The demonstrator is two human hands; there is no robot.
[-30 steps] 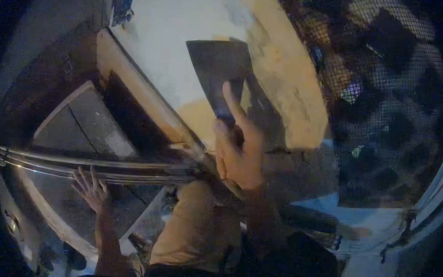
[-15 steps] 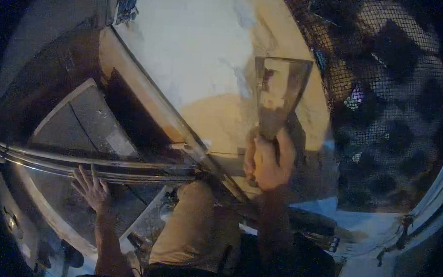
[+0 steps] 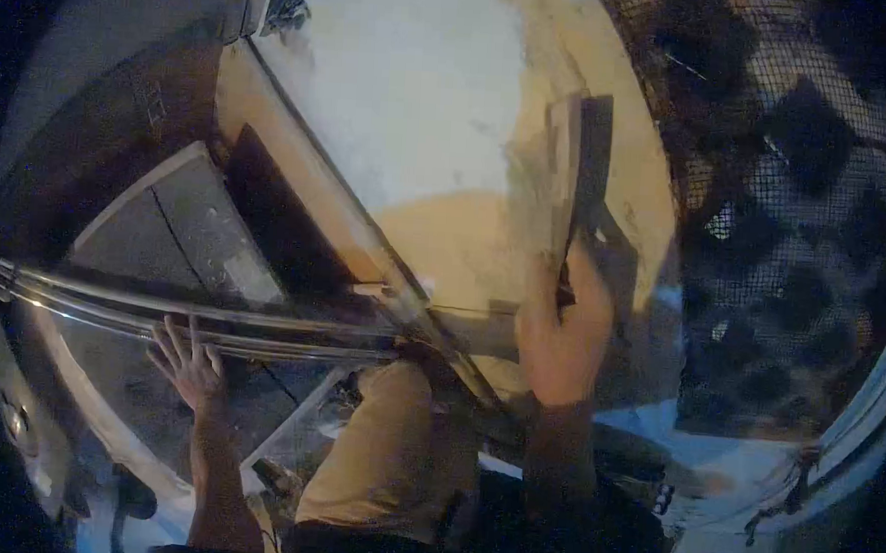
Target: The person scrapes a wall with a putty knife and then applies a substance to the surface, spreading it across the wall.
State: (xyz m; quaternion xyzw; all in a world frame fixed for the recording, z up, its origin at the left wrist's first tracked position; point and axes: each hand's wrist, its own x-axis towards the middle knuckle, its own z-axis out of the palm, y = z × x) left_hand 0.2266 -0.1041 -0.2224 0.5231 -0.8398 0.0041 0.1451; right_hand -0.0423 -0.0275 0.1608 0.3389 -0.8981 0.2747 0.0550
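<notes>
Right hand [image 3: 565, 333] gripped a broad putty knife [image 3: 561, 173], blade nearly edge-on, toward the right edge of a plastered wall [image 3: 421, 125] | open wall stretched left of the blade | left hand [image 3: 194, 369] spread wide at metal rails [image 3: 290, 323] | dark mesh [image 3: 765, 243] bordered the wall's right edge

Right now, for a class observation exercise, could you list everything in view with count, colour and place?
flat-bladed tool: one, greyish, in the right hand, blurred
pale surface: one, white and tan, top centre
diagonal strip: one, brown, left of the surface
grey panel: one, grey, left
metal rails: several, silver, lower left
mesh: one stretch, dark, right
trouser leg: one clear, tan, bottom centre
left hand: one, bare, at the rails, fingers spread
right hand: one, bare, gripping the tool
</notes>
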